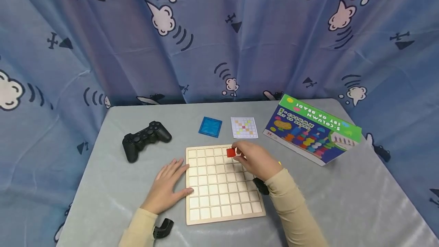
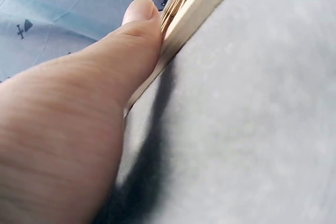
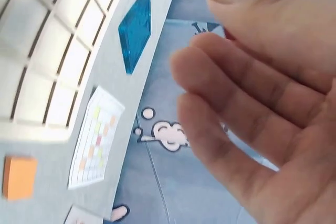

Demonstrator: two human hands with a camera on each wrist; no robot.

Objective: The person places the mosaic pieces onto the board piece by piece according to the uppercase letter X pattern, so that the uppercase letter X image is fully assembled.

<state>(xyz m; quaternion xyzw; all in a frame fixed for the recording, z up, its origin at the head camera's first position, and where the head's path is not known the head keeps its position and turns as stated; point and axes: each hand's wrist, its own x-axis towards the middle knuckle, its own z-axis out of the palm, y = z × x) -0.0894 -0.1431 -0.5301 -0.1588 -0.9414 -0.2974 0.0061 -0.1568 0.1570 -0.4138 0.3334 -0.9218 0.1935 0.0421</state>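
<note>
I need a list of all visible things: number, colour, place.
Table: one, grey, foreground
Curtain: one, blue, behind
Board: one, pale, table centre
Controller: one, black, left
Flat square: one, blue, beyond board
Card: one, white, beyond board
Box: one, blue and green, right rear
Block: one, orange, right of board
Yellow patch: one, right of board, mostly hidden
Tile: one, red, over board
Wrist devices: two, black, at wrists
Sleeves: two, beige, arms
Hands: two; left hand touching board, right hand pinching tile

The grid board (image 1: 223, 188) looks like smooth matt wood, the red tile (image 1: 231, 153) smooth-faced, the game controller (image 1: 145, 139) matt plastic, the blue square (image 1: 210, 127) glossy translucent plastic, the pattern card (image 1: 244, 127) paper, the bead-set box (image 1: 312, 130) printed cardboard, the curtain (image 1: 205, 48) creased cloth and the worktop (image 1: 343, 201) faintly sheened.
</note>
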